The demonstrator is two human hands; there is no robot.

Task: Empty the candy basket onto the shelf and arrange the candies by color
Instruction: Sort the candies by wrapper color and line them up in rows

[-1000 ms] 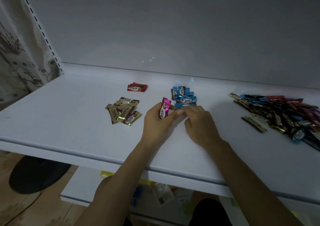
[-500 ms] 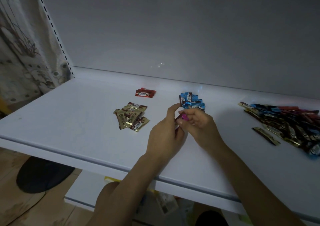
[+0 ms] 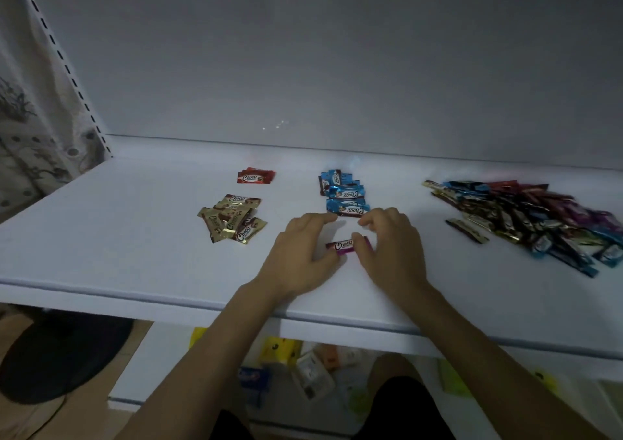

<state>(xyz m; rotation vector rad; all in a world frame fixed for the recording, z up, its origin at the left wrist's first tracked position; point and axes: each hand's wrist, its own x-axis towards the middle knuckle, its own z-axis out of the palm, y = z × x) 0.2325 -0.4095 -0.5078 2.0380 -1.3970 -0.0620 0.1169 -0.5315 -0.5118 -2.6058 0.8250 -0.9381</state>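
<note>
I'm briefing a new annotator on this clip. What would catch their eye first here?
The left hand and right hand flank one magenta Choco candy lying flat on the white shelf, near its front. A big unsorted candy pile sprawls at far right. Sorted blue candies sit just behind the hands, with gold candies and red candies to the left.
</note>
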